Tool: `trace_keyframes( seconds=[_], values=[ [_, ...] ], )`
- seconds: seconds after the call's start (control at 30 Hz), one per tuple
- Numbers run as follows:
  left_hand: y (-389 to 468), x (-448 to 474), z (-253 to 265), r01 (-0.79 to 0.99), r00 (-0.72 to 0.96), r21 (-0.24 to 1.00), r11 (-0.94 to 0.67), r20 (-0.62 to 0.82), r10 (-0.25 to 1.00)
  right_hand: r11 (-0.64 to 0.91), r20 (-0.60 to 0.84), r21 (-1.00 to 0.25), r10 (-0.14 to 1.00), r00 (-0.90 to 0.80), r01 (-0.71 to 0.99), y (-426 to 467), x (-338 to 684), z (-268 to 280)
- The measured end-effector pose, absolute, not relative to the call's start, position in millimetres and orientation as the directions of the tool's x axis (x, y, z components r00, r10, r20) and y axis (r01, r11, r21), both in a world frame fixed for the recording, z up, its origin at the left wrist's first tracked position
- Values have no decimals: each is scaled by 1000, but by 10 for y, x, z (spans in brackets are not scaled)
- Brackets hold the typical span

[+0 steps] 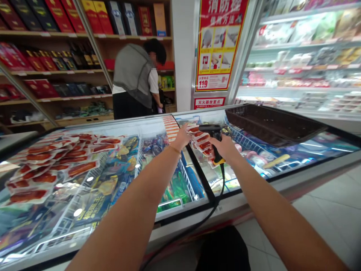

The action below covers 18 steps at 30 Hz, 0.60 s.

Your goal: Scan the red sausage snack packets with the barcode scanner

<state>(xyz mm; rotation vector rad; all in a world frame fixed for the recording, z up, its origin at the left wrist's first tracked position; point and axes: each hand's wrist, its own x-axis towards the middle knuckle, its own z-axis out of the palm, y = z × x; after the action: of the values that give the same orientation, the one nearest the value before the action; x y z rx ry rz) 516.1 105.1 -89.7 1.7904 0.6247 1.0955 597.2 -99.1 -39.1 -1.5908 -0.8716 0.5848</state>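
My left hand [182,138] is closed on the near-left edge of several clear-wrapped sausage packs [201,140], which fan out above the freezer's glass top. In my right hand [227,146] is a black handheld scanner [211,129] with a yellow-trimmed base. Its head reaches over the packs, and a black cable [197,227] runs from its handle down past the freezer's front edge. My right fingers are partly hidden behind the handle. To the left, a loose pile of similar sausage packs [60,154] lies on the glass.
A dark brown plastic tray [270,122] rests on the freezer's right half. Baskets of frozen goods [176,188] show through the glass. Behind the freezer, a person [132,77] bends beside shelves of boxes [64,67]. A lit chiller [304,64] stands at back right.
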Motion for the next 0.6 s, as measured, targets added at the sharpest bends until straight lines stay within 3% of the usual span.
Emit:
trace_keyframes(
  seconds=[0.1, 0.3, 0.6],
  values=[
    [1048, 5033, -885, 174, 430, 845, -506, 397, 811, -56, 74, -975, 827, 557, 213, -932, 5882, -418],
    [1066, 4179, -815, 416, 375, 728, -545, 409, 832, -45, 93, -961, 876, 473, 274, -683, 5495, -337],
    [1006, 2447, -603, 841, 45, 494, -219, 339, 940, 24, 101, -965, 952, 289, 260, -364, 4419, -229]
  ],
)
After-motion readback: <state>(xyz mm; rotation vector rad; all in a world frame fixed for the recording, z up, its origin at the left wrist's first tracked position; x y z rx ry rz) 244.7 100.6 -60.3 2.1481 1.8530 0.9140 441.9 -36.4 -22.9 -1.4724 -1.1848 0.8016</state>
